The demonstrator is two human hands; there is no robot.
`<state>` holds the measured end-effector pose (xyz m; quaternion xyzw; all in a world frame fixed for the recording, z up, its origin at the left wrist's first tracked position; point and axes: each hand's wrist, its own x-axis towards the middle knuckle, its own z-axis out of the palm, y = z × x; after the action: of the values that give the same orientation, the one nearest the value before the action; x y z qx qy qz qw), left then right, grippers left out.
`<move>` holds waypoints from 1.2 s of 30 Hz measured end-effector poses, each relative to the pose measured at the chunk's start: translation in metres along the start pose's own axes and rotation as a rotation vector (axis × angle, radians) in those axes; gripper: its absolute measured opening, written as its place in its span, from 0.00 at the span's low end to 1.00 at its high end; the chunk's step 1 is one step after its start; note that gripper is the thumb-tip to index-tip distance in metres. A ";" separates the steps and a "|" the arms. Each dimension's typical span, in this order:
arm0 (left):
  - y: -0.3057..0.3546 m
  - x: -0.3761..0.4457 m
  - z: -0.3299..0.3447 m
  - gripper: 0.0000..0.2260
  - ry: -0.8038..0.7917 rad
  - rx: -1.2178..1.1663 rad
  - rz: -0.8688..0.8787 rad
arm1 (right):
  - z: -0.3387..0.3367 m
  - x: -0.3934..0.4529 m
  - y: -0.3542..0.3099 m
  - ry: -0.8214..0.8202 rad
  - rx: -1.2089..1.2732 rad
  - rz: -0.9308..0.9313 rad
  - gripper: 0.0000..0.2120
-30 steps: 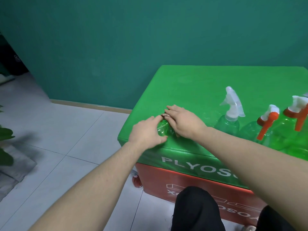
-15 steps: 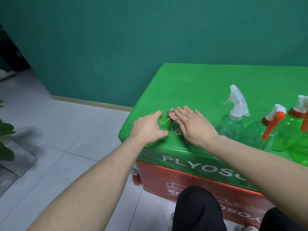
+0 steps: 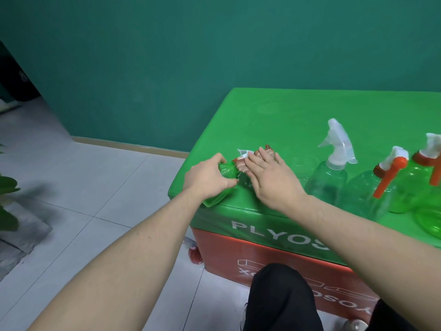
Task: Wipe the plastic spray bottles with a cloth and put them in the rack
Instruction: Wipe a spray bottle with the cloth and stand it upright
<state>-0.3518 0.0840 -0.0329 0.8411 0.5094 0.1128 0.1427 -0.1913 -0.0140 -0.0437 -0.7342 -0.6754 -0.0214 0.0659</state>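
The head camera looks down on a green-topped box point(image 3: 298, 120) with red sides and white lettering on its front band. Its near-left corner is the landmark here.

Right at that corner a green spray bottle point(image 3: 226, 177) lies on its side, its base jutting slightly past the box's left edge over the tiled floor point(image 3: 83, 187). The left hand point(image 3: 207, 177) curls its fingers and thumb round the bottle's body. The right hand point(image 3: 269, 177) lies just right of it with fingers straight and spread, pressing flat on the bottle's brown-and-white trigger head point(image 3: 243, 155), which pokes out beyond the fingertips toward the back of the box. Whether a cloth lies under that palm cannot be told.

Farther right of the corner, along the front edge, stand three upright bottles: a clear bottle with a white trigger point(image 3: 331, 173), then a green bottle with an orange trigger point(image 3: 372, 187), then another green bottle point(image 3: 415, 177) cut off by the frame's right edge. They stand close together, well apart from the hands.

Behind the corner and the hands, the green top runs bare to the teal wall point(image 3: 214, 56). Left of the corner the floor lies open as far as a plant's leaves point(image 3: 7, 187) at the frame's left edge. Below the box front, a black-trousered knee point(image 3: 281, 297) shows.
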 end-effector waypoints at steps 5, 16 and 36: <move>0.007 0.001 0.004 0.27 0.007 0.035 -0.016 | 0.015 -0.017 -0.009 -0.020 0.044 -0.073 0.25; 0.012 -0.006 -0.002 0.32 0.011 -0.045 -0.090 | 0.012 -0.029 -0.010 0.176 0.353 0.054 0.22; 0.034 -0.034 -0.017 0.37 -0.070 -0.299 -0.081 | -0.033 -0.002 -0.035 0.316 1.205 0.531 0.19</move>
<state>-0.3454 0.0409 -0.0065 0.7926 0.5153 0.1518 0.2884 -0.2240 -0.0169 -0.0087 -0.6985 -0.3483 0.2687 0.5644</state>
